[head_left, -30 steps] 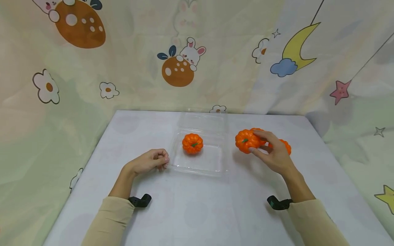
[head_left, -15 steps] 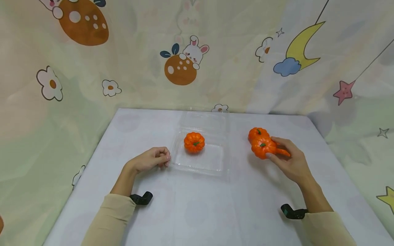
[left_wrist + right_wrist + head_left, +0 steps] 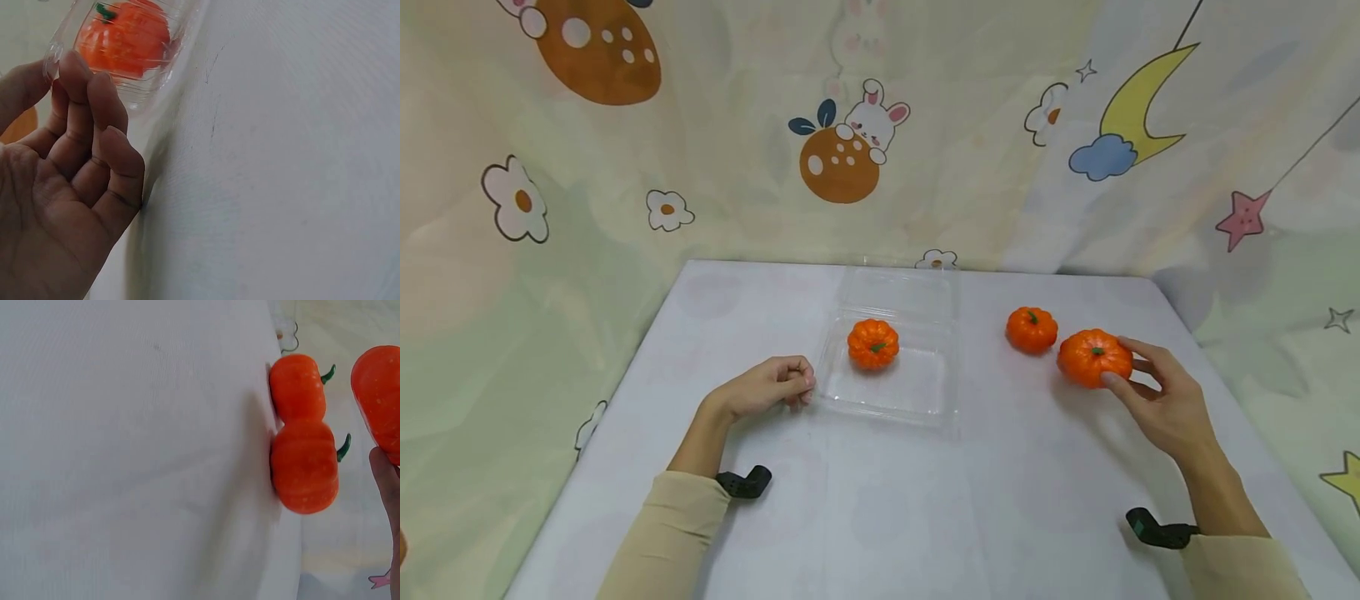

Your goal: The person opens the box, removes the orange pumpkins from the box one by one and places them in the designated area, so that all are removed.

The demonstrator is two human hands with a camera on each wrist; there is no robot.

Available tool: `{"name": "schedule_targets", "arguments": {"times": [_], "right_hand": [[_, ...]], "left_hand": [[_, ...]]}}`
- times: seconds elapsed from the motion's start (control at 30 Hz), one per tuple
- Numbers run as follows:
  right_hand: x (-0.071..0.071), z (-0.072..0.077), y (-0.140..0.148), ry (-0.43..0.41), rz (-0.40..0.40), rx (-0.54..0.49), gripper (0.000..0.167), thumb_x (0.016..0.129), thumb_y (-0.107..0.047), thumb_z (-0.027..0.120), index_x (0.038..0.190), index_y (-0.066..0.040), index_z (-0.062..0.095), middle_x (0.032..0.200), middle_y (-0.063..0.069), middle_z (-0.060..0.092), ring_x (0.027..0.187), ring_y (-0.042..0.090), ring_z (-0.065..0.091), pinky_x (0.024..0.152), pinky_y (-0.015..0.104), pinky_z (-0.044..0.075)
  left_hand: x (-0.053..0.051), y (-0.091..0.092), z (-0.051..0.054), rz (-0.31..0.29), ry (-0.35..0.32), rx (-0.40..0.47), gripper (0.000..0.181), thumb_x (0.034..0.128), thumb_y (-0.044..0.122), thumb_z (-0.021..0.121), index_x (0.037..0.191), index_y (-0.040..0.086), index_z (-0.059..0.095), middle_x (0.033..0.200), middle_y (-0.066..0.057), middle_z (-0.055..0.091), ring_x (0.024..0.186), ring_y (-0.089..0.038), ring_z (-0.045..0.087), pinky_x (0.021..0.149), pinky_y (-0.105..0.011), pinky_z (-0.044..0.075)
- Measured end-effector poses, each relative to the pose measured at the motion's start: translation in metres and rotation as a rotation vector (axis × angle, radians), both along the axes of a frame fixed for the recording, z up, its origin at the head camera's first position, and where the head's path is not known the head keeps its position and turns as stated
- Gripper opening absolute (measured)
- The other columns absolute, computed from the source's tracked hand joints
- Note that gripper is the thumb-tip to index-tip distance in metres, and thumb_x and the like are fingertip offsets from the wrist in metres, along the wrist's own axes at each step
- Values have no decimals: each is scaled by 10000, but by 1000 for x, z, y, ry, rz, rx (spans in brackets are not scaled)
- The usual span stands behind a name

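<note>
A clear plastic container (image 3: pixel 880 410) lies with its lid laid back, holding an orange pumpkin (image 3: pixel 872 345) in its rear left part. My left hand (image 3: pixel 767 389) pinches the container's left edge between thumb and fingertips; the left wrist view shows the fingers (image 3: pixel 75 78) at its corner. On the right, my right hand (image 3: pixel 1165 404) grips a second pumpkin (image 3: pixel 1093 358) by its right side, raised above the table. The right wrist view shows this held pumpkin (image 3: pixel 381 394) apart from two pumpkins (image 3: pixel 297 387) (image 3: pixel 305 465) standing side by side on the table.
A white-covered table (image 3: pixel 895 517) extends under both hands. One loose pumpkin (image 3: pixel 1032 330) shows left of the held one, which hides the other in the head view. A patterned cloth (image 3: pixel 737 125) hangs behind the table.
My right hand has carried its pumpkin rightward, away from the container, uncovering the loose pumpkin on the left. My left hand stays at the container's edge.
</note>
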State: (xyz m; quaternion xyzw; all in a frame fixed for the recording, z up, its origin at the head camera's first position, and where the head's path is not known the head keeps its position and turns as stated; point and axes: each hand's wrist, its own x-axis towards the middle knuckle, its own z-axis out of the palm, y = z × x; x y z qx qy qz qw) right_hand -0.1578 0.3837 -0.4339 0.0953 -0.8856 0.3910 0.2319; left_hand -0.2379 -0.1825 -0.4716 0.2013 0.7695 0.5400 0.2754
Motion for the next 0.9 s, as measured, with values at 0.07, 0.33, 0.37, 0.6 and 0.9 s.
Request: {"name": "schedule_targets", "arguments": {"times": [0.07, 0.33, 0.37, 0.6, 0.9], "right_hand": [[0, -3, 8, -17, -12, 11, 577, 874, 92, 745, 1413, -4, 563, 1356, -16, 579, 1079, -125, 546, 844, 25, 433], [8, -15, 33, -68, -52, -22, 567, 927, 5, 731, 1453, -41, 525, 1387, -191, 522, 1082, -145, 554, 827, 20, 443], [11, -16, 36, -76, -66, -25, 564, 941, -12, 720, 1464, -48, 511, 1398, -194, 516, 1084, -150, 546, 826, 16, 439], [22, -26, 51, -152, -151, -9, 562, 1010, -142, 658, 1525, -106, 435, 1510, -54, 475, 1063, -210, 462, 786, -5, 428], [26, -31, 64, -226, -189, 62, 598, 1054, -260, 589, 1577, -121, 335, 1599, 154, 375, 1038, -273, 355, 775, -41, 372]], "left_hand": [[0, -1, -1, 1, 3, 2, 206, 1069, 229, 565, 1039, 25, 581, 896, -81, 646, 877, -274, 596, 781, -318, 512], [1, -3, -5, 9, -5, -1, 230, 1067, 243, 572, 1057, 14, 586, 891, -95, 648, 872, -259, 592, 773, -312, 509], [0, -2, -5, 7, -3, 0, 232, 1067, 246, 572, 1058, 15, 586, 892, -96, 647, 871, -258, 591, 774, -311, 507], [-1, -1, -3, 4, -3, -4, 209, 1063, 219, 572, 1049, 12, 586, 892, -97, 645, 875, -259, 597, 777, -315, 513], [1, -2, -5, 4, 4, 9, 220, 1063, 223, 577, 1048, 4, 587, 892, -113, 646, 858, -267, 593, 768, -313, 514]]}}
